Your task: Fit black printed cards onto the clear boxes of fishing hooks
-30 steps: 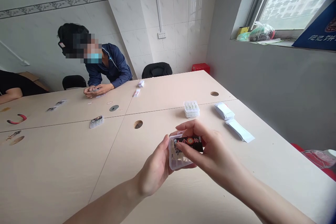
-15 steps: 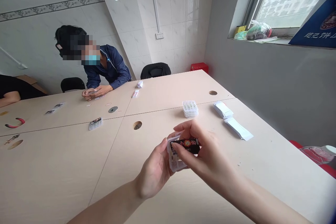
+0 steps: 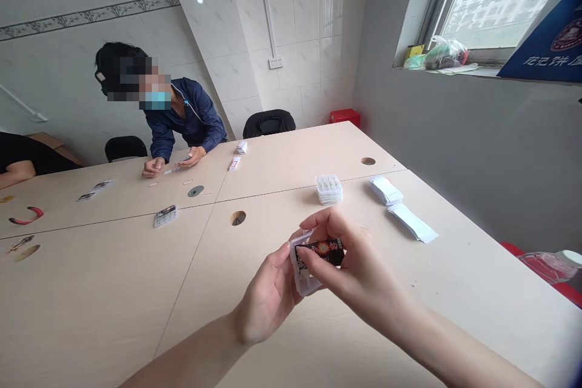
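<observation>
My left hand (image 3: 271, 294) is closed around a small clear plastic box (image 3: 305, 284), its thumb along the near left edge. In my right hand (image 3: 348, 260) is a black printed card (image 3: 331, 251) with red and white lettering and a starburst. Thumb and fingers pinch this card at the mouth of the box, and part of it lies inside. My right fingers cover much of the box's far side, so its contents are mostly hidden. Beyond my hands stands a stack of clear boxes (image 3: 329, 189) with small items showing in the top one.
Two stacks of white cards (image 3: 385, 190) lie to the right on the pale table (image 3: 254, 339). Round cable holes (image 3: 237, 217) pierce the tabletop. Left are a filled clear box (image 3: 165, 216) and a red-handled tool (image 3: 26, 216). A masked co-worker (image 3: 182, 115) leans on the far side.
My hands keep nearly the same hold on the box and card. Across the table, the co-worker's hands have moved apart. The camera view has shifted very slightly.
</observation>
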A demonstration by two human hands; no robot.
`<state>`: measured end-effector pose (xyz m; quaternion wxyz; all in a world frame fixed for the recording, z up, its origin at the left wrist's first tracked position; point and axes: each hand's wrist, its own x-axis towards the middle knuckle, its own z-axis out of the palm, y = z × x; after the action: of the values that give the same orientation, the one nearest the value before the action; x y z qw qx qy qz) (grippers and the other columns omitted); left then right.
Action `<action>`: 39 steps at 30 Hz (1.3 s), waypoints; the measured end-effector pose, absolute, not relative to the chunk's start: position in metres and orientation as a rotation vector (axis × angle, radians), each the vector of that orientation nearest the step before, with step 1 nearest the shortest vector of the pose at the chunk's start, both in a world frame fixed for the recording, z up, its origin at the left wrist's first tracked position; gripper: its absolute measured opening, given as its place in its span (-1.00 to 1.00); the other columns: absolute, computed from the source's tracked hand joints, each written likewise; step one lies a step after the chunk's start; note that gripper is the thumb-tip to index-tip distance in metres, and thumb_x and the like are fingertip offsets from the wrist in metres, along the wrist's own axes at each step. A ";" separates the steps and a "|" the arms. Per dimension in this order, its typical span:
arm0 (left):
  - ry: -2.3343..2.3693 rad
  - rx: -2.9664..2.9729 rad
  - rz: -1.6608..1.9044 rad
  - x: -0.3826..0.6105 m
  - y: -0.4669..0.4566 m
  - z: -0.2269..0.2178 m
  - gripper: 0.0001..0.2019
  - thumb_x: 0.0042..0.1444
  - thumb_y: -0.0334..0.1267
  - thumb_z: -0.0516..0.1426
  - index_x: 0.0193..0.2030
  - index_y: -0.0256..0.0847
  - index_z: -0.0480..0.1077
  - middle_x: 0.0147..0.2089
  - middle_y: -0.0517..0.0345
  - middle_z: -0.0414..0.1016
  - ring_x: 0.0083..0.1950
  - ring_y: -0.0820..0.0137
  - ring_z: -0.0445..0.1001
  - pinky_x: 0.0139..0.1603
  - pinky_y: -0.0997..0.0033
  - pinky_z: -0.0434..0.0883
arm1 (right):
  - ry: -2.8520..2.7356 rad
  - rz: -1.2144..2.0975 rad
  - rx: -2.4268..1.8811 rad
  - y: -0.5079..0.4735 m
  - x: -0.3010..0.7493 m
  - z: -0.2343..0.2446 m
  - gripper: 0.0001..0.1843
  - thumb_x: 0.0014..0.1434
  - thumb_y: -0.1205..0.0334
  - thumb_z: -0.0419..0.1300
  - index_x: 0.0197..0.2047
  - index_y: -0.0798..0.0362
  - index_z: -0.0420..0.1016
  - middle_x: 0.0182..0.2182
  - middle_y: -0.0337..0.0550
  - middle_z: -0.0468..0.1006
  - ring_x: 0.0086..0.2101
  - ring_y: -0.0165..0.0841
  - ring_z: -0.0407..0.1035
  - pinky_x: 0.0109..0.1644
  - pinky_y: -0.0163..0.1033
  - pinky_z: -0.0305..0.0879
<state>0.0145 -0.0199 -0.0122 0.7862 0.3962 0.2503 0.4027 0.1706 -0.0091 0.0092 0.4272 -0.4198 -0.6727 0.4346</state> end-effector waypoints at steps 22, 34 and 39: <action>0.960 0.976 1.189 0.008 -0.013 0.008 -0.44 0.08 -0.29 0.28 0.21 -0.02 0.24 -0.20 0.21 0.51 -0.16 0.38 0.50 0.02 0.24 0.45 | -1.765 0.894 -1.087 -0.007 0.186 0.014 -0.83 0.28 0.28 0.11 -0.06 -0.09 0.30 -0.34 -0.28 0.51 -0.32 -0.38 0.47 -0.33 -0.27 0.38; 1.063 1.057 1.141 0.006 -0.011 0.009 -0.40 0.02 -0.24 0.33 0.20 0.03 0.26 -0.28 0.25 0.50 -0.21 0.42 0.47 -0.01 0.26 0.42 | -1.820 0.859 -1.091 -0.009 0.185 0.018 -0.89 0.25 0.29 0.13 -0.14 -0.05 0.33 -0.46 -0.33 0.48 -0.42 -0.41 0.38 -0.40 -0.30 0.28; 1.016 1.048 1.111 0.006 -0.011 0.011 -0.42 0.05 -0.26 0.30 0.21 0.01 0.23 -0.30 0.26 0.50 -0.23 0.44 0.49 -0.05 0.31 0.42 | -1.838 0.910 -1.075 -0.007 0.188 0.020 -0.90 0.27 0.30 0.09 -0.13 -0.05 0.31 -0.48 -0.35 0.48 -0.45 -0.40 0.38 -0.43 -0.28 0.25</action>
<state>0.0059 -0.0107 0.0114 0.6082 0.4536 0.4397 0.4807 0.1876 -0.0072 0.0205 0.4011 -0.4253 -0.7270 0.3601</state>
